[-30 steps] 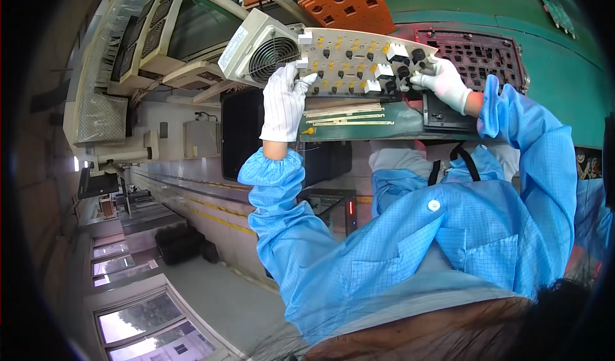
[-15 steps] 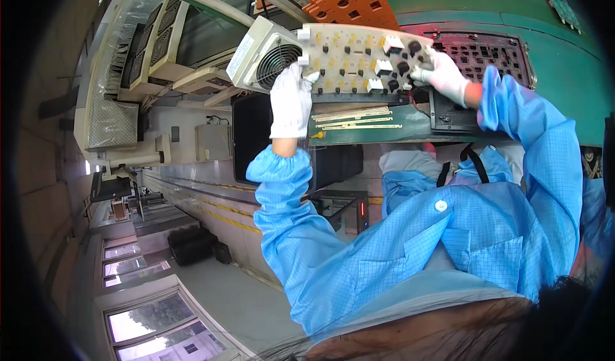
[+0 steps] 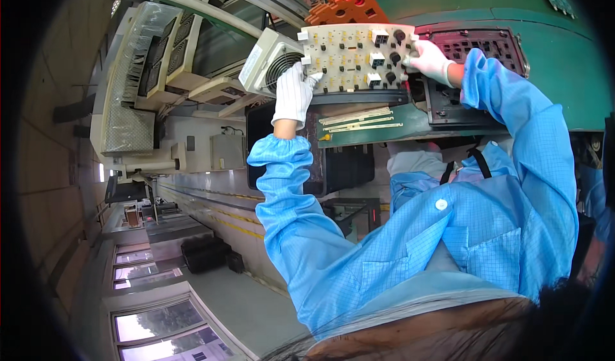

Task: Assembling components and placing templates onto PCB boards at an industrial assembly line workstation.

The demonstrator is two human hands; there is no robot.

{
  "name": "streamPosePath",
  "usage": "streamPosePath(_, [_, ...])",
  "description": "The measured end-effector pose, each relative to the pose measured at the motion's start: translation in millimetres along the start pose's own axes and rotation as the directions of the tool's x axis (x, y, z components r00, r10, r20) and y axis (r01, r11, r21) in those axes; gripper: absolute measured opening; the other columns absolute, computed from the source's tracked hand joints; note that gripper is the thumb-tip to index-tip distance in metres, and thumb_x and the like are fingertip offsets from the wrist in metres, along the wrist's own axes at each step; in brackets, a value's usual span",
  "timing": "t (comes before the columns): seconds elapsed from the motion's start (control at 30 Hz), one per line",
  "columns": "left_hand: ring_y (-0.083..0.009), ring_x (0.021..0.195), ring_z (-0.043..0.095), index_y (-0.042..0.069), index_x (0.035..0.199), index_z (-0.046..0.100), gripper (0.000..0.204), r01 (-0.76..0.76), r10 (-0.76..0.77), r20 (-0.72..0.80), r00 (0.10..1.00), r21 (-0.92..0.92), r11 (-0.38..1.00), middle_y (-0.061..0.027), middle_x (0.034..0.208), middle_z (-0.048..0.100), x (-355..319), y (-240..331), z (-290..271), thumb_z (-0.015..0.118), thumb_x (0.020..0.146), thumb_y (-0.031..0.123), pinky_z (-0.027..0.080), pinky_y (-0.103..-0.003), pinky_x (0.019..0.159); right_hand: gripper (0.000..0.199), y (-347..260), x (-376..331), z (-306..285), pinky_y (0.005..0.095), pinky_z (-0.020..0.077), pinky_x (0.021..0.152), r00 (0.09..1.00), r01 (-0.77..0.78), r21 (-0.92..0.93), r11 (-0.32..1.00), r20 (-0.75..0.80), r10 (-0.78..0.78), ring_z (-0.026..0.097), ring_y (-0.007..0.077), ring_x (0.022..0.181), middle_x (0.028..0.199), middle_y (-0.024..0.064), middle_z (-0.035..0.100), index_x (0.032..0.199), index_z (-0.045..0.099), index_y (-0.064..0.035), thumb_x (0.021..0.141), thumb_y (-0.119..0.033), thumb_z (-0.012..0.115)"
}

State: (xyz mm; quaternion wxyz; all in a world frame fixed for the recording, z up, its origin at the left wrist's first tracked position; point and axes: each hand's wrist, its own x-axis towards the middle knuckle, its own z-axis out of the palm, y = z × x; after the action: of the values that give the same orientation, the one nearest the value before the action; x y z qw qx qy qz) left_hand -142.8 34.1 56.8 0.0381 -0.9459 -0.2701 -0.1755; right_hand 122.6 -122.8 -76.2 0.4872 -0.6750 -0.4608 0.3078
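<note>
A pale circuit board panel (image 3: 355,57), set with white blocks, black round parts and small yellow parts, is held by its two ends. My left hand (image 3: 295,95), in a white glove, grips the left end with the thumb lying over the face; its other fingers are partly hidden. My right hand (image 3: 432,62), also gloved in white, is closed on the right end beside the black round parts. Under and to the right of the panel lies a black slotted carrier tray (image 3: 442,114), partly covered by my right hand and sleeve.
A fan in a pale housing (image 3: 252,60) stands just left of the panel. Behind the panel leans an orange slotted plate (image 3: 349,12). Thin pale strips (image 3: 362,119) and a small yellow piece (image 3: 325,137) lie on the green bench (image 3: 410,121) near its front edge.
My right hand and the panel's right end have moved left, away from over the tray. The panel now shows its face at a different tilt. The whole view has shifted slightly.
</note>
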Motion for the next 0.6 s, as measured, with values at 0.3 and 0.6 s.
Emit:
streamPosePath(0.3, [-0.0094,0.064,0.056,0.006,0.131,0.044,0.057,0.283,-0.292,0.107,0.950,-0.684,0.672,-0.0042,0.074,0.061,-23,32,-50,0.070,0.081,0.015,0.047,-0.024,0.060,0.038,-45,-40,-10,0.0294,0.0495,0.072,0.996,-0.083,0.203,0.976,0.061,0.072,0.061,0.0158,0.083,0.093,0.0116,0.062,0.111,0.053,0.0006,0.085,-0.025,0.062])
streamPosePath(0.6, [-0.0241,0.080,0.062,0.001,0.088,0.069,0.034,0.114,-0.011,0.287,0.958,-0.344,0.932,-0.0132,0.085,0.068,-60,19,-82,0.060,0.084,0.034,0.045,-0.032,0.074,0.027,-16,-46,44,0.0326,0.0392,0.040,0.750,-0.390,0.030,0.920,0.590,0.298,0.050,0.0173,0.040,0.054,0.0082,0.052,0.072,0.057,0.0025,0.085,-0.020,0.051])
